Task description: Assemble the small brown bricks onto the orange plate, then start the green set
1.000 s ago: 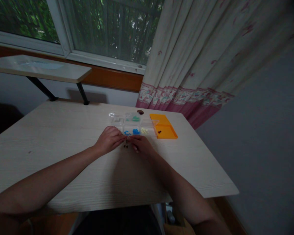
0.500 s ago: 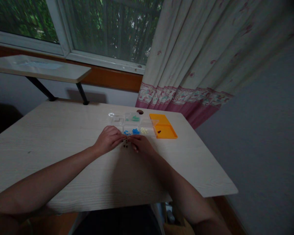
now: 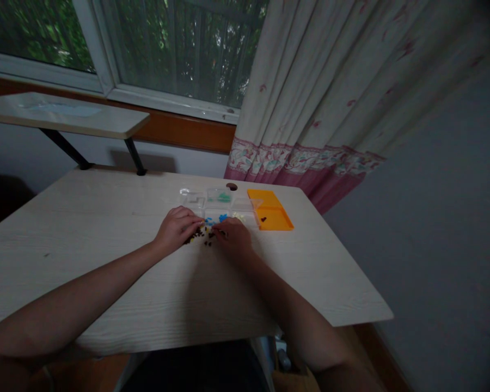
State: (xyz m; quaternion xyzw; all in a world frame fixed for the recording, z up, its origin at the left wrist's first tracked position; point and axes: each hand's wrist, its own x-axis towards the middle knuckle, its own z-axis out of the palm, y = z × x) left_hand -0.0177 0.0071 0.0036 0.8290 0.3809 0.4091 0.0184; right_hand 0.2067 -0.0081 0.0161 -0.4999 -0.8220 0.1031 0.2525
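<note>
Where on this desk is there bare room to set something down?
The pale wood-grain desk has bare patches between the shallow orange plastic tray, right forearm and right edge, and between that forearm, the left forearm and the near edge. It's crowded where the left hand and right hand are among small dark-brown and yellow pieces by the clear plastic compartment box.

Left hand (image 3: 178, 228) and right hand (image 3: 234, 235) block part of a clear compartment box (image 3: 245, 206), their grips unclear beside dark pieces (image 3: 199, 234) too small to identify; curtain (image 3: 306, 92) cropped at top
</note>
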